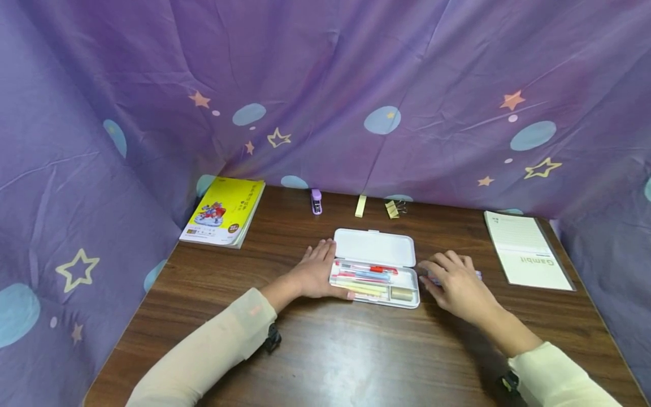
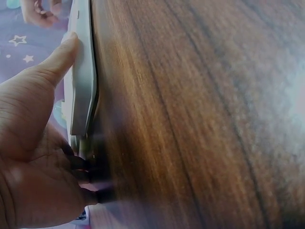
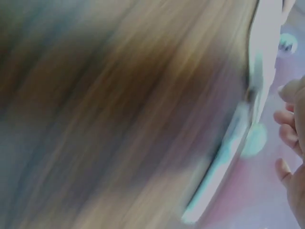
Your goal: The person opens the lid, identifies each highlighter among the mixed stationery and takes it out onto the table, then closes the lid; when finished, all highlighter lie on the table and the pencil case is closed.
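A white pencil case (image 1: 374,249) lies with its lid folded back on the table. Inside are a red pen (image 1: 383,270), several other slim pens and sticks, and a tan block (image 1: 402,294) in a small compartment. My left hand (image 1: 317,271) rests along the case's left end, fingers extended beside it and thumb against its front edge; the left wrist view shows that thumb (image 2: 64,55) on the wall. Right of the case, my right hand (image 1: 460,282) is over a slender purplish stick-like thing (image 1: 478,275), mostly hidden. In the right wrist view its fingertips (image 3: 287,133) stand apart from the table.
Along the back stand a purple stapler (image 1: 316,202), a pale yellow strip (image 1: 360,206) and binder clips (image 1: 394,209). A yellow book (image 1: 224,212) lies at the back left, an open notebook (image 1: 529,251) at the right. A purple cloth (image 1: 325,96) hangs behind the table.
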`<state>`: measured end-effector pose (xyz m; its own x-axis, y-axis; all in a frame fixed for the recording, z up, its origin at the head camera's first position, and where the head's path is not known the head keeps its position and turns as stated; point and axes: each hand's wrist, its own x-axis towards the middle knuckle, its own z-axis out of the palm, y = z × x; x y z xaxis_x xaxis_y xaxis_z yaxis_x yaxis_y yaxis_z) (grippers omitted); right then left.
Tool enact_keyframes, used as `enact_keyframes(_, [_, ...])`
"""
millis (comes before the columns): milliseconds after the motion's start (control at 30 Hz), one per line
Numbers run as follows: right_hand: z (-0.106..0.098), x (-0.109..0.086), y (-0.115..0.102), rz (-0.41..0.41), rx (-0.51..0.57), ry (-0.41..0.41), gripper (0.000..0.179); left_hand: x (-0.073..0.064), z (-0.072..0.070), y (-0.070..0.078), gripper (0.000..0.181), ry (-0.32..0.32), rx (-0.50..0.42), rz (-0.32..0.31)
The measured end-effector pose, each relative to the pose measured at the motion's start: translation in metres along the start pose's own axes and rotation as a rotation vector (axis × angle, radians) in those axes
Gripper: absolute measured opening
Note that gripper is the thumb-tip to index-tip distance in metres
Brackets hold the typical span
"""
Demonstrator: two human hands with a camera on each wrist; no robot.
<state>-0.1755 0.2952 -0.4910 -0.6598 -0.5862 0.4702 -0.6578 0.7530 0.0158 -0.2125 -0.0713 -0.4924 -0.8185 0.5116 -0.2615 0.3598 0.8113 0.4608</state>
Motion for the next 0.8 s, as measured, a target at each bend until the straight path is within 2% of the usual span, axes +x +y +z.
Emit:
enact_keyframes(133, [0.014,0.021,-0.022,-0.049,0.031,-0.006,0.029,0.000,-0.001,0.000,0.142,0.003,0.009,0.003])
enact_keyframes(267, [0.027,0.035,-0.039,-0.057,0.034,-0.019,0.024,0.000,-0.001,-0.001,0.142,0.005,0.011,0.007])
enact_keyframes(633, [0.047,0.053,-0.069,0.022,0.112,-0.034,0.029,0.000,0.000,-0.003,0.143,0.009,0.029,-0.004])
enact_keyframes(800, [0.052,0.065,-0.079,0.082,0.140,-0.104,0.021,0.001,0.001,-0.005,0.142,0.006,0.026,-0.006])
